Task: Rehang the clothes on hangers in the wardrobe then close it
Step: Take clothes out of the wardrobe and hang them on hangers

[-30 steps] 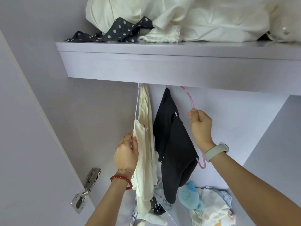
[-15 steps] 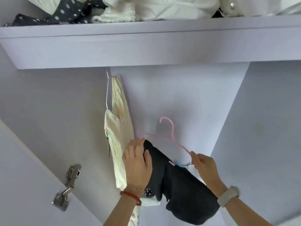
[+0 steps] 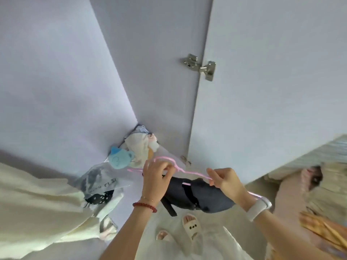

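Our left hand (image 3: 155,175) hides part of the pink hanger (image 3: 189,172); beyond our right hand (image 3: 226,182) its far end blurs. The cream garment (image 3: 37,203), left of our left hand, runs off the frame's edge.

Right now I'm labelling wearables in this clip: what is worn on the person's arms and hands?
The left hand has a red bead bracelet and a thin chain bracelet at its wrist. The right hand has a white band, like a watch, at its wrist. Both forearms are sleeveless, without gloves.
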A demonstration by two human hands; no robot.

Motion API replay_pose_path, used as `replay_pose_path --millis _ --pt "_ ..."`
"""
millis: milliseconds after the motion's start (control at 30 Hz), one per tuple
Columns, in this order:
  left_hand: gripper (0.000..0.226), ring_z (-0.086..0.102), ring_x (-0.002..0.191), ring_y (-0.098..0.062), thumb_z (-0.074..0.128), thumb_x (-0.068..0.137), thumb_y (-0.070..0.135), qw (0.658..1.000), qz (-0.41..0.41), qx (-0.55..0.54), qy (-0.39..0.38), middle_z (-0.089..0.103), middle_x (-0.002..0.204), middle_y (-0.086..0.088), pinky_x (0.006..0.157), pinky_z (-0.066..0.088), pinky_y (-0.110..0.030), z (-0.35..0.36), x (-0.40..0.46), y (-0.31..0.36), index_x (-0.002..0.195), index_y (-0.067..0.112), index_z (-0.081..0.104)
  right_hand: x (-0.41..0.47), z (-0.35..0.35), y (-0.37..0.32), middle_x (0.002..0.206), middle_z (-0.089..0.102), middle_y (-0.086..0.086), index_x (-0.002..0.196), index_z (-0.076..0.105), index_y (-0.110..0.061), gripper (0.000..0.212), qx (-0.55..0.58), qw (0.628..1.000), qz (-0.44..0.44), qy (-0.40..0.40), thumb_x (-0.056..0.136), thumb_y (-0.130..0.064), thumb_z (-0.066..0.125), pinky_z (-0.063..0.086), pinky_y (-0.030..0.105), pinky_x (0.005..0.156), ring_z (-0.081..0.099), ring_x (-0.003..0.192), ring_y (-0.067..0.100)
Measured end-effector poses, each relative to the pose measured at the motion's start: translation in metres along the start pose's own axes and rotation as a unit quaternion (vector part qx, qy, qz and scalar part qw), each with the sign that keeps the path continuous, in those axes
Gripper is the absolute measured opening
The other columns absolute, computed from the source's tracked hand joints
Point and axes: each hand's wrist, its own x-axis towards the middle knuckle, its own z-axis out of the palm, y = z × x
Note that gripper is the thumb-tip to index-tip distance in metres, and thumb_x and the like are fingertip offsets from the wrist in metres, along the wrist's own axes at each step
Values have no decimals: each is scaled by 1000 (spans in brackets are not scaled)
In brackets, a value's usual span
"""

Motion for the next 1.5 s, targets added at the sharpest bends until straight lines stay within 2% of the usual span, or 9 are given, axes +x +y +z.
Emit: replay_pose_path --millis 133,267,367,500,667,867,1000,1200,1500 --pt "25 58 79 -19 44 90 22 981 113 -88 -135 60 83 10 75 48 -41 47 -2 40 74 20 63 -62 -19 50 35 43 -8 38 48 -21 54 84 987 84 109 93 -21 50 32 13 49 38 38 2" --pt "22 58 80 -8 49 86 35 930 263 -89 -242 54 84 37 74 47 -45 88 -9 77 79 26 68 -130 -22 90 35 44 -7 36 48 -20 58 156 946 152 239 93 -22 50 32 12 47 39 38 2" --pt "24 59 80 -7 53 85 48 883 341 -104 -306 57 87 34 71 48 -44 120 -25 104 79 29 66 -179 -17 109 38 44 -6 36 49 -19 58 201 905 200 317 94 -24 49 31 12 48 37 39 3" --pt "59 52 64 -9 39 83 65 866 353 -110 -337 59 66 9 67 39 -36 156 -55 136 69 16 69 -231 -8 112 41 40 -8 44 45 -19 50 222 866 224 387 94 -22 48 28 13 49 33 42 2" --pt "49 46 61 -7 57 78 58 859 271 -162 -403 49 59 16 71 41 -45 175 -85 181 65 12 69 -278 -26 105 59 47 -14 65 59 -17 28 4 873 181 452 92 -25 52 33 17 53 43 54 3" --pt "73 52 66 -13 43 69 77 847 279 -208 -403 58 61 9 77 43 -54 189 -113 264 65 10 71 -316 -72 106 68 59 -10 89 69 -10 14 -172 795 141 564 82 -16 60 36 6 49 44 53 -2" --pt "77 52 65 -8 35 69 81 846 319 -214 -370 53 57 14 82 41 -54 221 -148 334 59 13 69 -357 -117 125 62 60 -10 96 69 -11 17 -163 746 138 631 86 -16 56 39 22 39 47 42 6" --pt "54 50 68 -10 46 72 71 837 429 -142 -310 52 61 16 82 21 -28 292 -240 431 52 22 57 -451 -167 179 55 50 -10 99 67 -4 20 -97 703 159 687 87 -14 54 28 14 42 35 41 -2" --pt "39 49 70 -12 62 78 49 757 472 -115 -436 50 59 15 93 32 -42 381 -324 491 52 21 54 -529 -186 252 53 40 -19 102 64 -4 17 8 660 218 719 88 -9 56 27 14 42 39 43 10"
